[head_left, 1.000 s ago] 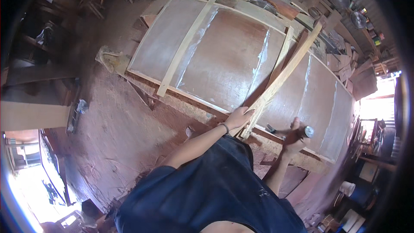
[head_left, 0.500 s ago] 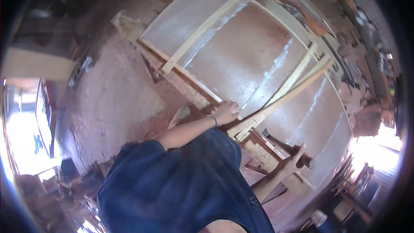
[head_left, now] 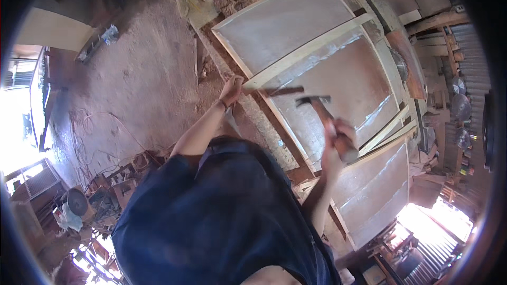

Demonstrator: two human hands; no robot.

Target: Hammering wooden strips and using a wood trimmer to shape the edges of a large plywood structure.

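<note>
A large flat panel with a pale wooden frame and whitish streaks lies in front of me. Across it runs a pale wooden strip. My left hand is closed at the near end of this strip, by the panel's edge; whether a small piece is also between its fingers is hidden. Above the panel, to the right, my right hand grips a claw hammer by its wooden handle, with the metal head pointing away from me. Beside the left hand, a dark brown bar-like shape shows against the panel.
More loose wooden strips lie across the panel's right part. A dusty beam runs along its near side. Wood scraps are piled at the far right. A round grinding disc stands among clutter at the lower left.
My left hand has moved left and away from me to the other strip's end. My right hand has raised the hammer and brought it left over the panel. The view has shifted.
</note>
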